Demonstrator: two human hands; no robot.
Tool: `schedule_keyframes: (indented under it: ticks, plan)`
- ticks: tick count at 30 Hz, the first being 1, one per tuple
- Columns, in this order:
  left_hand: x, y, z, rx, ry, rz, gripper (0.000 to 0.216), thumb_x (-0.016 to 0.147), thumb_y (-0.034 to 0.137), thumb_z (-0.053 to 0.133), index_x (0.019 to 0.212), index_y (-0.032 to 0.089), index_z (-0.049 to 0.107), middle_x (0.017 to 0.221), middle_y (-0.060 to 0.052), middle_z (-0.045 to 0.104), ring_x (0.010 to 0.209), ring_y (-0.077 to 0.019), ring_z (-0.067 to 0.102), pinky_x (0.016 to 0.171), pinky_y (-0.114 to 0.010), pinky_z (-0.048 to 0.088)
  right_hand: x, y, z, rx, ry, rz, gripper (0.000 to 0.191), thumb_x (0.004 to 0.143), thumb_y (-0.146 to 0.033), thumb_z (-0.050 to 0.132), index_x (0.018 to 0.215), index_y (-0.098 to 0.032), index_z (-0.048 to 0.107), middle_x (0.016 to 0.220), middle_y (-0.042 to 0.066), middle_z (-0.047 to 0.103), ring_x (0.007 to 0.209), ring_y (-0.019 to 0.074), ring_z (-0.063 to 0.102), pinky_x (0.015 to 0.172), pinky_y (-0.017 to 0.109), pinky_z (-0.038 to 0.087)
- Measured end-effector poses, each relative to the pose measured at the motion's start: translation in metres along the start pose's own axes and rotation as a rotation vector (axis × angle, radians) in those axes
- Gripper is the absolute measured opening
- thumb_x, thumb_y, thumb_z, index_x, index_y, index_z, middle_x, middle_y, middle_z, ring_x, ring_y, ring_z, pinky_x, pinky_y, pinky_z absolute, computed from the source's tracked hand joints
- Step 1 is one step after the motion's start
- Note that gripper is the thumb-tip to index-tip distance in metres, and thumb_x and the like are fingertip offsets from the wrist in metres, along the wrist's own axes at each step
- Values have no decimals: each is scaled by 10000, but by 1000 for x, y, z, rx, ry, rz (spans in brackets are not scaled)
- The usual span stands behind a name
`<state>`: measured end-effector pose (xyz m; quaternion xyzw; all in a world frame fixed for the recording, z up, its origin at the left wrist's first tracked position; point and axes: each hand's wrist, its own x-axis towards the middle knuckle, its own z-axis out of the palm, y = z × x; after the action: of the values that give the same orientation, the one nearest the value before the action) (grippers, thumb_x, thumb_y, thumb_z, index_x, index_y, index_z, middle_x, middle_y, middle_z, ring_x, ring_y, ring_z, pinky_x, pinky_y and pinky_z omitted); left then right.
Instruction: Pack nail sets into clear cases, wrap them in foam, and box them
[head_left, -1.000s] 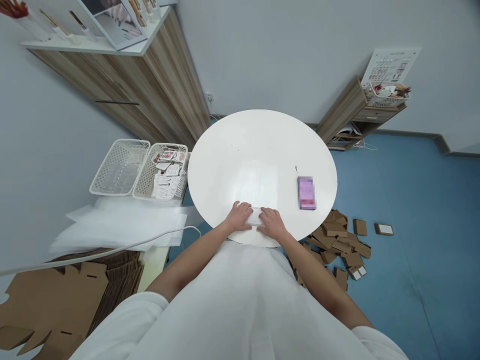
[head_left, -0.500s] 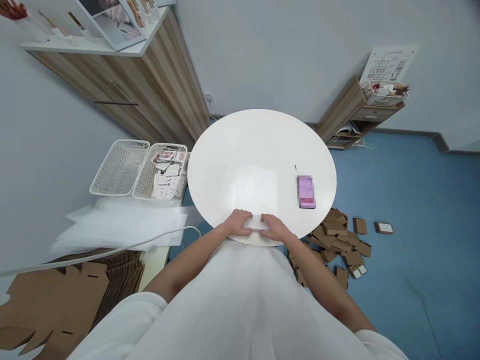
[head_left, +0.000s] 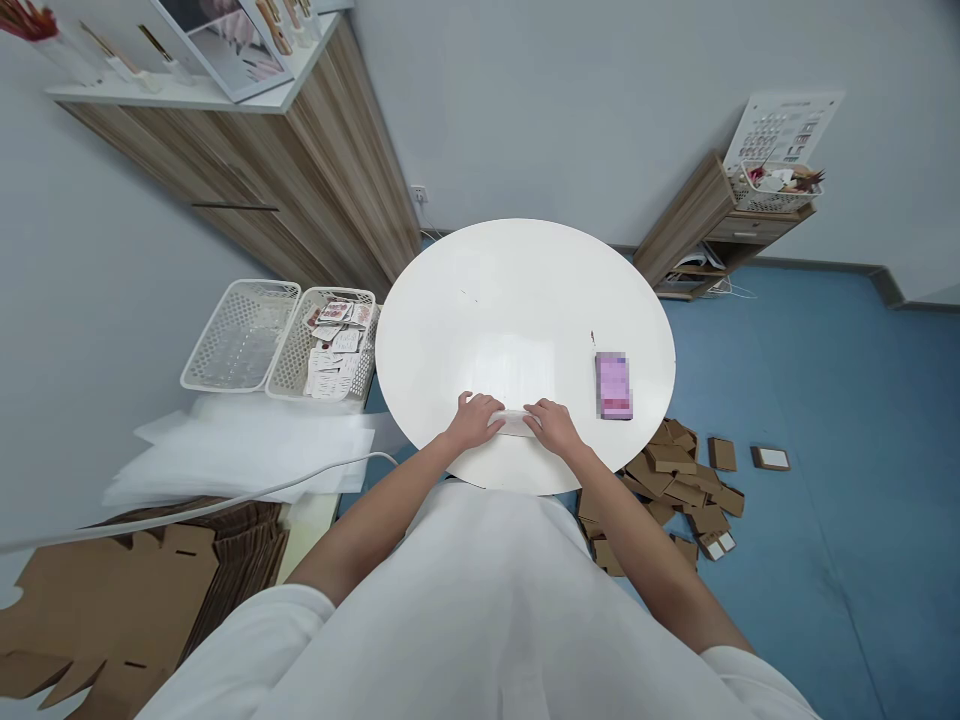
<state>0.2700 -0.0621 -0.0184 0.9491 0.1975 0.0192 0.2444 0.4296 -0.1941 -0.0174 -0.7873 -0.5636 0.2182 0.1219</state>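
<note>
Pinch grip, left hand (head_left: pixel 474 421) and right hand (head_left: pixel 553 427), on one white item (head_left: pixel 515 424) over one table (head_left: pixel 525 280).

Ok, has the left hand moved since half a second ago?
Yes, the left hand has moved forward over the white table, farther from its near edge.

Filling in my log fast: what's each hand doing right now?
Left hand: partly closed, holding the left end of a white item.
Right hand: partly closed, holding the same item's right end.

Free passage beyond the hands (head_left: pixel 472 422) over white table (head_left: pixel 517 280), purple item (head_left: pixel 614 386) an obstacle rightward.
</note>
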Motion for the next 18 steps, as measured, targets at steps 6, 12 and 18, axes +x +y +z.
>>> schedule_keyframes:
  ticks: [6,12,18]
  plan:
    - [10,-2,8,47,4,-136,264,823,296,406,1058,246,516,1008,-39,609,961,-214,523,955,-476,185,16,-3,10,-33,76,73,295,894,-316,321,1091,-200,508,980,66,619,904,191,542,900,376,272]
    - [22,-2,12,134,8,-195,264,787,251,456,1040,239,528,1072,-68,576,1044,-245,478,960,-494,192,26,2,21,-100,60,87,277,869,-299,358,1086,-210,506,1058,85,587,993,215,507,912,391,276]
    - [11,-2,14,222,50,-92,282,785,257,462,1061,225,509,1252,-89,469,1190,-253,365,979,-477,190,16,7,26,-142,168,63,362,861,-320,358,1191,-196,439,1283,120,444,1195,244,365,980,446,213]
